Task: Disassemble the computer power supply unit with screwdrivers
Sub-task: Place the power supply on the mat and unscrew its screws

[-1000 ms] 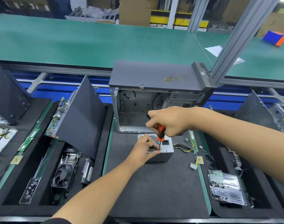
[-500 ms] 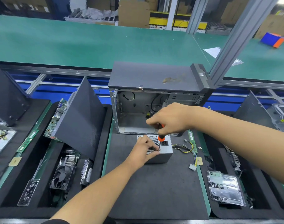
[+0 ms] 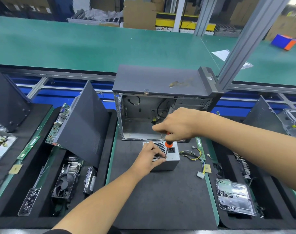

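Note:
A small silver power supply unit (image 3: 173, 159) stands on the black foam mat (image 3: 160, 196), its mesh grille and power socket facing up. My left hand (image 3: 149, 157) grips its left side, fingers curled over the grille. My right hand (image 3: 177, 124) holds an orange-handled screwdriver (image 3: 168, 144) upright. The tip presses on the top face beside the socket, close to my left fingertips. A bundle of coloured cables (image 3: 195, 156) trails from the unit to the right.
An open, emptied computer case (image 3: 154, 115) stands just behind the unit. A dark side panel (image 3: 83, 125) leans at the left over a circuit board (image 3: 58, 124). A fan (image 3: 63, 184), a screw tray (image 3: 28, 200) and a clear plastic tray (image 3: 235, 196) lie in side compartments.
My right hand has moved slightly up and back with the screwdriver. The left hand stays on the unit.

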### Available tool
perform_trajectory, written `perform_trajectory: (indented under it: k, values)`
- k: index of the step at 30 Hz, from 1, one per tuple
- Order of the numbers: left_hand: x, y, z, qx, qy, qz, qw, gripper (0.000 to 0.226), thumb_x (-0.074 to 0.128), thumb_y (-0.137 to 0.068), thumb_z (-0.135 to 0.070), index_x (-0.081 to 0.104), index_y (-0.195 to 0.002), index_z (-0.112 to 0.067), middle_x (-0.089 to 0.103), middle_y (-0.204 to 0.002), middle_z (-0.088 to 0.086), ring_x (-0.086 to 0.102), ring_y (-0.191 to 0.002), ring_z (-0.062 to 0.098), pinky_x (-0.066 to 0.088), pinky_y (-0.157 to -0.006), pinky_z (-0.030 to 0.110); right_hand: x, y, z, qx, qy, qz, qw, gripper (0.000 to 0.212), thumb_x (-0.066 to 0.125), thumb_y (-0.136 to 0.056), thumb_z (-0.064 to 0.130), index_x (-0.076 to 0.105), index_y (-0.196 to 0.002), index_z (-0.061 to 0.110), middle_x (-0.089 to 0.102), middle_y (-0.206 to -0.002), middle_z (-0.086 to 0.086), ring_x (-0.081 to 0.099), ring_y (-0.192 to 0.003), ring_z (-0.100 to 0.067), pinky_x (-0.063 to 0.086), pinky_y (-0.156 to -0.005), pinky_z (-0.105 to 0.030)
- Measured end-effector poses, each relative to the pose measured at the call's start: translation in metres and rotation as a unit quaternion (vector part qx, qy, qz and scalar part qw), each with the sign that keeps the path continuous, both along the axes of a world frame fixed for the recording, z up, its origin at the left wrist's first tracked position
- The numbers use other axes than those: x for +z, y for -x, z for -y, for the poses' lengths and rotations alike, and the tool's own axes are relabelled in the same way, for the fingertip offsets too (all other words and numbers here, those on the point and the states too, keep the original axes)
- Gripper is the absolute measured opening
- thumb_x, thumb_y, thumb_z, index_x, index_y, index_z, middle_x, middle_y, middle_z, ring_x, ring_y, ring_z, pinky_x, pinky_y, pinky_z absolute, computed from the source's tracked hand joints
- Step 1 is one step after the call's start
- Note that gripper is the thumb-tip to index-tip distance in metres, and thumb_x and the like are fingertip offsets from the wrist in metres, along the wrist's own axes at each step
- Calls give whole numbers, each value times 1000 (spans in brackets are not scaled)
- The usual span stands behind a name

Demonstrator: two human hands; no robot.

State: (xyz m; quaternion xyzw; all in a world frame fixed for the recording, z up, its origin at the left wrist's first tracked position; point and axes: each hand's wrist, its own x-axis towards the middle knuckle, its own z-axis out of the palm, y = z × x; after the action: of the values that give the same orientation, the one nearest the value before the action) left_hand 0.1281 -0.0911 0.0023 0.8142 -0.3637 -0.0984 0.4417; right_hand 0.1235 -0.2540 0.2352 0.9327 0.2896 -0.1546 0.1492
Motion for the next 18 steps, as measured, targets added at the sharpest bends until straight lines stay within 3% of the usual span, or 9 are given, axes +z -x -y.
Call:
perform_trajectory:
  k: [3,7,10,12,15,18]
  values:
    - [0,0,1,1,3,-3,1000,12,81,-88,-27,73,-97,-25,50,-101,-14,42,-108,0,31,-95,7,0,1,-2,-18,-67,-47,996,18,61,-79,27,47,-89,31,49,-88,10,47,-73,-11,28,-52,-29]
    - [-1,0,2,-1,5,-12,1000,12,81,-87,-27,73,-97,-25,53,-103,-9,45,-109,9,35,-97,12,-2,3,0,-61,-127,-111,984,27,55,-71,8,60,-84,31,41,-92,14,45,-88,-6,38,-56,-30]
    - [-2,0,2,-1,-6,-11,1000,13,81,-88,-28,72,-98,-29,51,-102,-12,44,-108,5,35,-97,13,-1,2,-1,-48,-84,-76,992,21,64,-78,33,49,-93,36,41,-92,13,47,-76,-4,28,-51,-28]
    - [-3,-1,1,-3,-2,-5,1000,13,80,-88,-29,72,-98,-29,51,-102,-13,46,-108,6,37,-97,14,-1,1,0,-32,-27,-7,999,24,53,-84,50,47,-98,31,47,-82,10,50,-69,-18,22,-50,-29]
    - [-3,0,1,-6,2,-1,1000,13,80,-88,-30,72,-99,-29,51,-103,-15,49,-108,9,40,-98,17,-2,-1,1,-21,16,28,999,22,44,-91,47,46,-93,25,44,-64,4,46,-58,-21,20,-49,-31]
    - [-2,1,1,-4,6,-3,1000,13,80,-88,-28,71,-98,-29,51,-102,-14,48,-107,8,37,-96,14,1,-3,2,-47,-43,-34,997,15,54,-84,39,45,-85,27,52,-71,7,48,-64,-10,24,-52,-30]
